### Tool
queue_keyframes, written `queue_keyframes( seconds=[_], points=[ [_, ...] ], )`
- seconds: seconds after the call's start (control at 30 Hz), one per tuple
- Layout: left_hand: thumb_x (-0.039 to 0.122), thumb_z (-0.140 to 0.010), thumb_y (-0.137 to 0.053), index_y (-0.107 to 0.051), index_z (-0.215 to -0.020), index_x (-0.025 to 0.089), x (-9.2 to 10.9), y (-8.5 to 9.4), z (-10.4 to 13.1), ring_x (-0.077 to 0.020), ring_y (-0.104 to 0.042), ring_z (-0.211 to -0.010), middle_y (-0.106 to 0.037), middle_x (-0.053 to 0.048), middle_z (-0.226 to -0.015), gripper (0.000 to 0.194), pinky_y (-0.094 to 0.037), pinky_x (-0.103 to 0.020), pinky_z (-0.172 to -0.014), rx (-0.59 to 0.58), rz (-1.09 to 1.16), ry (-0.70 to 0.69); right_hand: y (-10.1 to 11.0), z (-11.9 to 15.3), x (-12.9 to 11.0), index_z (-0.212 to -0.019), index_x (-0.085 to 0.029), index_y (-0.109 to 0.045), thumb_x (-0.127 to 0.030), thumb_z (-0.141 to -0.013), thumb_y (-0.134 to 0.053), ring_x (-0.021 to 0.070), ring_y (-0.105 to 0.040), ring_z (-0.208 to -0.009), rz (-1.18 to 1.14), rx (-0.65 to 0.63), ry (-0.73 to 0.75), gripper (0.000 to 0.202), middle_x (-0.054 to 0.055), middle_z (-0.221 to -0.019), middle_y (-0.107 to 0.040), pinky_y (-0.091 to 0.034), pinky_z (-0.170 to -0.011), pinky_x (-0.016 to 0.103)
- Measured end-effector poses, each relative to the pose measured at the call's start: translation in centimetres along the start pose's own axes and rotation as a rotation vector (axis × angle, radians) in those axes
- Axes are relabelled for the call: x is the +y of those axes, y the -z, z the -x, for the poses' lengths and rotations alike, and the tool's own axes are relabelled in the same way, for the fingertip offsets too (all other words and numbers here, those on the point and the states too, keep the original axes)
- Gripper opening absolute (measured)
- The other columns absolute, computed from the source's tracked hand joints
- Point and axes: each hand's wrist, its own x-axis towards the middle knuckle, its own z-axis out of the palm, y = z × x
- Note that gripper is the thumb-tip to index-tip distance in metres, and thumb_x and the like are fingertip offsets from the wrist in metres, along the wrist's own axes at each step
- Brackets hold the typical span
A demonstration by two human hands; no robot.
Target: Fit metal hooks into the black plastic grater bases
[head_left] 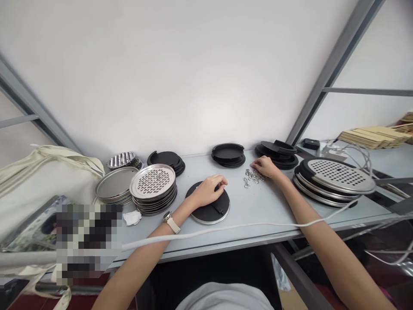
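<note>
On the bench (277,209), between the right plate stack (338,172) and the smaller left stack (155,181), lies the black disc (205,213). My left hand (211,189) is half curled over it, and my right hand (265,167), fingers bent down, is at the metal clips (253,177); I cannot tell whether either grips anything.

Bright, diffuse light left a pale glow on the white wall (200,77) and soft shadows on the counter (258,200), while wide-angle distortion stretched the edges and coarse pixelation hid a lower-left patch.
</note>
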Motion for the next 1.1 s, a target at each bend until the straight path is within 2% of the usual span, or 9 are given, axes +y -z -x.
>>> queue_keyframes(
  seconds=[0.23, 0.37, 0.5, 0.67, 0.8, 0.9, 1.0, 1.1],
  points=[
    [0.011, -0.083, -0.042, -0.055, -0.091, 0.017, 0.1, 0.1, 0.0, -0.013, -0.056, -0.08, -0.059, -0.003, -0.09, 0.017, -0.045, -0.027, -0.078, -0.007, 0.002, 0.009, 1.4, 1.0, -1.3, -0.083, -0.017, -0.061, -0.029, -0.079, -0.052, 0.016, -0.061, -0.071, -0.128, 0.093, -0.01, 0.015, 0.007, -0.082, -0.068, -0.046, -0.067, 0.026],
    [0.011, -0.083, -0.042, -0.055, -0.091, 0.017, 0.1, 0.1, 0.0, -0.0128, -0.056, -0.08, -0.06, -0.002, -0.09, 0.017, -0.045, -0.027, -0.078, -0.004, -0.001, 0.006, 2.4, 1.5, -1.9, -0.077, -0.018, -0.062, -0.034, -0.074, -0.058, 0.0168, -0.061, -0.07, -0.24, 0.13, -0.029, 0.017, 0.006, -0.078, -0.068, -0.046, -0.066, 0.027],
    [0.011, -0.083, -0.042, -0.055, -0.091, 0.017, 0.2, 0.0, 0.0, -0.0133, -0.056, -0.08, -0.06, -0.003, -0.091, 0.017, -0.045, -0.027, -0.078, -0.008, -0.005, 0.013, 3.0, 1.9, -2.2, -0.071, -0.018, -0.063, -0.044, -0.071, -0.061, 0.0178, -0.06, -0.067, -0.224, 0.091, -0.063, 0.026, 0.005, -0.07, -0.067, -0.044, -0.063, 0.027],
    [0.011, -0.082, -0.041, -0.054, -0.091, 0.017, 0.2, 0.1, 0.0, -0.0132, -0.056, -0.079, -0.06, -0.003, -0.09, 0.017, -0.045, -0.027, -0.076, -0.017, -0.01, 0.01, 3.2, 2.4, -3.1, -0.052, -0.019, -0.046, -0.06, -0.075, -0.052, 0.0102, -0.042, -0.049, -0.127, 0.065, -0.011, 0.047, -0.001, -0.049, -0.05, -0.032, -0.05, 0.024],
    [0.01, -0.082, -0.041, -0.054, -0.09, 0.017, 0.1, 0.1, 0.0, -0.013, -0.056, -0.08, -0.06, -0.003, -0.091, 0.016, -0.045, -0.026, -0.076, -0.019, -0.016, -0.013, 3.3, 2.8, -3.6, -0.049, -0.018, -0.04, -0.058, -0.077, -0.05, 0.0085, -0.036, -0.047, -0.125, 0.042, -0.027, 0.05, -0.003, -0.045, -0.042, -0.029, -0.048, 0.023],
    [0.01, -0.082, -0.041, -0.053, -0.091, 0.017, 0.1, 0.1, 0.1, -0.0127, -0.055, -0.079, -0.059, -0.003, -0.091, 0.016, -0.044, -0.026, -0.075, -0.018, -0.017, -0.025, 3.3, 3.1, -3.3, -0.054, -0.018, -0.05, -0.055, -0.073, -0.057, 0.01, -0.043, -0.049, -0.152, 0.001, -0.05, 0.043, -0.001, -0.05, -0.051, -0.031, -0.049, 0.023],
    [0.01, -0.082, -0.041, -0.053, -0.09, 0.017, 0.0, 0.1, 0.1, -0.0133, -0.055, -0.081, -0.059, -0.003, -0.091, 0.016, -0.044, -0.027, -0.077, -0.017, -0.021, -0.025, 3.2, 3.5, -3.0, -0.067, -0.018, -0.061, -0.046, -0.071, -0.061, 0.0138, -0.055, -0.059, -0.21, -0.035, -0.025, 0.028, 0.002, -0.064, -0.063, -0.039, -0.054, 0.023],
    [0.01, -0.081, -0.041, -0.053, -0.091, 0.017, 0.1, 0.1, 0.1, -0.0138, -0.056, -0.082, -0.059, -0.003, -0.092, 0.017, -0.045, -0.027, -0.078, -0.017, -0.016, -0.016, 3.2, 3.9, -2.6, -0.076, -0.018, -0.065, -0.036, -0.073, -0.059, 0.017, -0.06, -0.068, -0.21, 0.021, -0.015, 0.02, 0.005, -0.075, -0.068, -0.043, -0.063, 0.026]
  ],
)
